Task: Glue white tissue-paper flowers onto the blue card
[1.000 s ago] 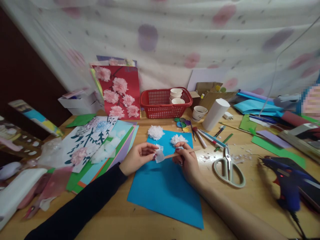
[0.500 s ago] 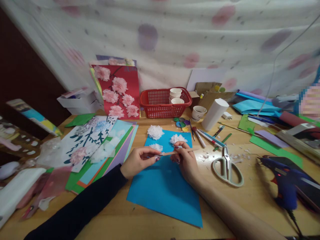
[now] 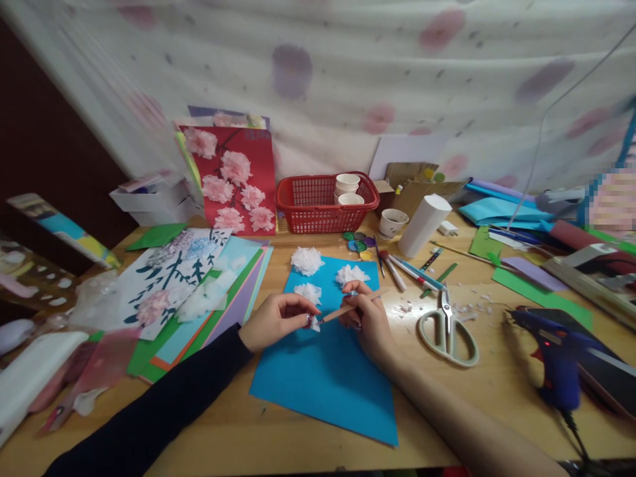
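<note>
My left hand [image 3: 279, 321] pinches a small scrap of white tissue paper [image 3: 315, 324] between thumb and fingertips. In my right hand [image 3: 365, 311] is a slim wooden pencil [image 3: 338, 312], its dark tip pointing left, right beside the scrap. Whether tip and scrap touch, I cannot tell. Both hands hover over a blue sheet of paper [image 3: 328, 391]. Ruffled white paper flowers lie near its far end: one at the left corner [image 3: 307, 261], one at the right [image 3: 350, 275], partly behind my right fingers, and a smaller one [image 3: 308, 293] just beyond my left fingers.
Scissors [image 3: 448, 331] and a blue glue gun [image 3: 559, 358] lie to the right. A red basket [image 3: 325, 218] with paper cups stands behind, beside a white paper roll [image 3: 424, 225]. Coloured sheets [image 3: 238, 298] are piled left, before a red card with pink flowers [image 3: 238, 192].
The pencil's tip has come away from my left fingertips and now slants downward. The white scrap shows in my left hand. The smaller flower is less covered.
</note>
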Motion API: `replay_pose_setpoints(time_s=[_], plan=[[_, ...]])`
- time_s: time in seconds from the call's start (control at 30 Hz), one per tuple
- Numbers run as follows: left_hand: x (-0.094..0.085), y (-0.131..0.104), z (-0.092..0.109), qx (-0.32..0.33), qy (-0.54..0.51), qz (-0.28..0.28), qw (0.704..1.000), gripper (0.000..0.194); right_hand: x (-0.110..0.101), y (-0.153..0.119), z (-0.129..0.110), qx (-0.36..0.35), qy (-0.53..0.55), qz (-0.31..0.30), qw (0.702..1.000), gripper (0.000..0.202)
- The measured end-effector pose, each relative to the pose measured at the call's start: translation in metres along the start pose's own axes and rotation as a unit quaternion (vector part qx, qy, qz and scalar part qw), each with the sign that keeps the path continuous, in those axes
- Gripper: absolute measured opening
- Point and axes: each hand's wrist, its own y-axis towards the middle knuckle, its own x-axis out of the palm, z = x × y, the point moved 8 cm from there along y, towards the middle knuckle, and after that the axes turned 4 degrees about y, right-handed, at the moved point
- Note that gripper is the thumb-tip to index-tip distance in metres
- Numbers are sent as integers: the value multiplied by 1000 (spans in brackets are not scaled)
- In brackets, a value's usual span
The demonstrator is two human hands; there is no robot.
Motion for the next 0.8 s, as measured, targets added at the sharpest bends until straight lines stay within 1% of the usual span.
replay_pose_setpoints(time_s=[0.13,0.23,0.33,0.43,0.53,0.63,0.8], plan=[[5,1,-5,-8,0,-8,1000,22,5,-2,5,21,3,-15,1000,11],[6,1,-8,-14,-20,-14,1000,31,4,-2,0,10,9,-5,1000,12],[4,1,-2,3,-36,-27,999,39,0,0,-7,-16,9,25,1000,13],[2,-1,4,15,-49,-48,998,41,-3,2,-5,-3,-17,35,999,15],[6,-3,8,27,-56,-73,995,39,-1,1,5,30,-48,18,998,17],[14,-4,7,35,-56,-98,993,37,4,-1,11,43,-54,-15,998,18],[15,-2,-2,25,-25,-88,995,33,15,-5,13,64,-42,-65,995,19]])
